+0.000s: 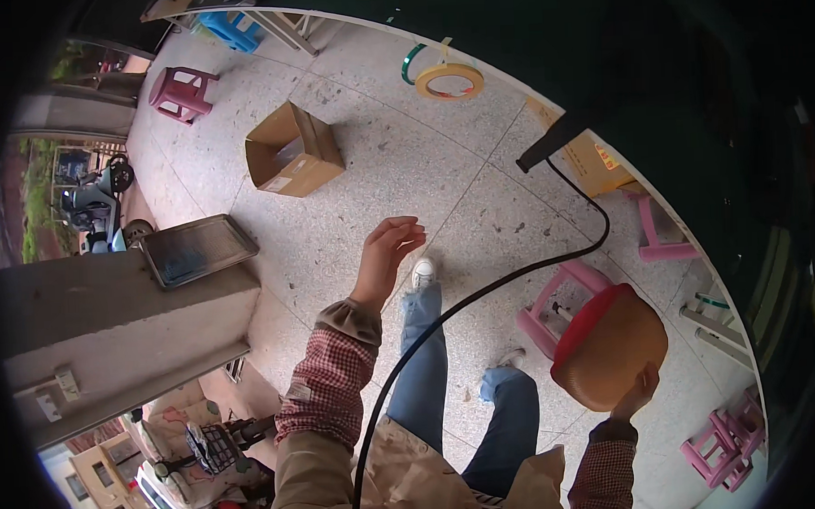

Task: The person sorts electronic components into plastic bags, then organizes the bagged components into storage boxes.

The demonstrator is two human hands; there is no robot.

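Observation:
My right hand point(641, 392) grips the side of a round, orange-brown basket point(613, 350) with a fine mesh-like surface and a red part along its left edge. The basket is tilted, its bulging side toward me, so what is inside is hidden. Behind it, a pink plastic stool point(540, 322) is partly covered. My left hand point(390, 255) is held out in mid-air above the floor, fingers stretched and close together, with nothing in it. Both forearms wear red checked sleeve covers.
An open cardboard box point(319, 159) sits on the speckled floor ahead. On a ledge at left lies a metal tray point(201, 248). A black cable point(481, 292) crosses in front of me. Tape rolls point(451, 82) hang by a dark table's edge. Pink stools point(724, 445) stand at right.

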